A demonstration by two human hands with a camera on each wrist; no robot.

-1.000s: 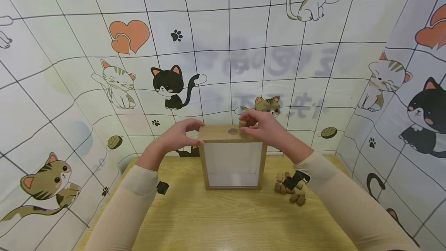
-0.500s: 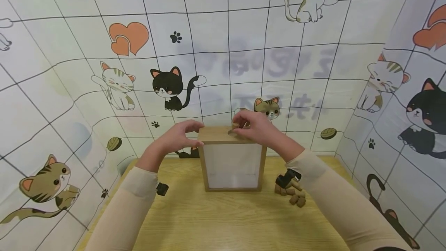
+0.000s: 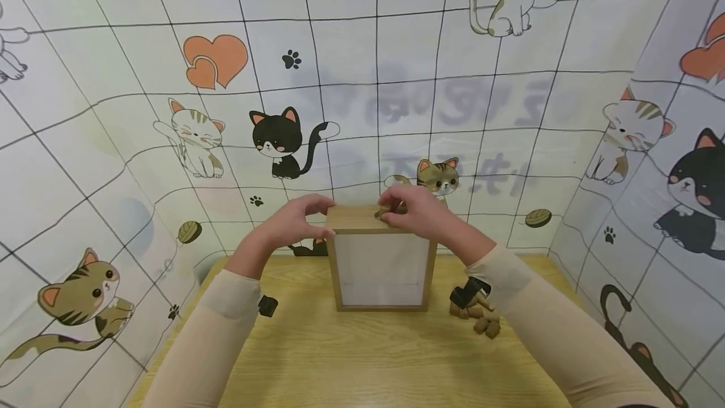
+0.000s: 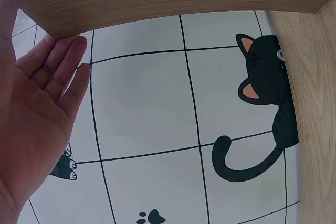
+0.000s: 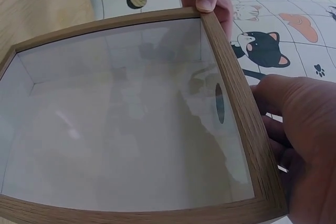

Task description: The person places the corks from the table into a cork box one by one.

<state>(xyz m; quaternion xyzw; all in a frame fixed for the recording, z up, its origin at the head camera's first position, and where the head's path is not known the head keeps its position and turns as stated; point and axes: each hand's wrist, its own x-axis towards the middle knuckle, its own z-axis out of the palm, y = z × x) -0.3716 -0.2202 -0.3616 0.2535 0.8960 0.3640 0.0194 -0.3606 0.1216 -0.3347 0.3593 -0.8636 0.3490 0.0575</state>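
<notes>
A shallow wooden box [image 3: 354, 222] with a clear front panel stands upright on the table. Its top has a round hole [image 5: 220, 103], seen through the panel in the right wrist view. My left hand [image 3: 294, 219] grips the box's upper left corner, thumb in front and fingers behind. Over the hole, my right hand [image 3: 416, 209] pinches a small brown block [image 3: 385, 209], mostly hidden by the fingers. In the right wrist view, that block is out of sight behind the box's edge.
Several small brown blocks [image 3: 487, 326] lie in a loose pile on the wooden table [image 3: 351, 364], right of the box and partly under my right wrist. A cat-printed wall sheet [image 3: 351, 112] rises just behind the box and along both sides.
My right hand has moved left along the box top with the small brown block, from beside the hole to over it, and sits slightly lower. The left hand keeps its grip on the corner.
</notes>
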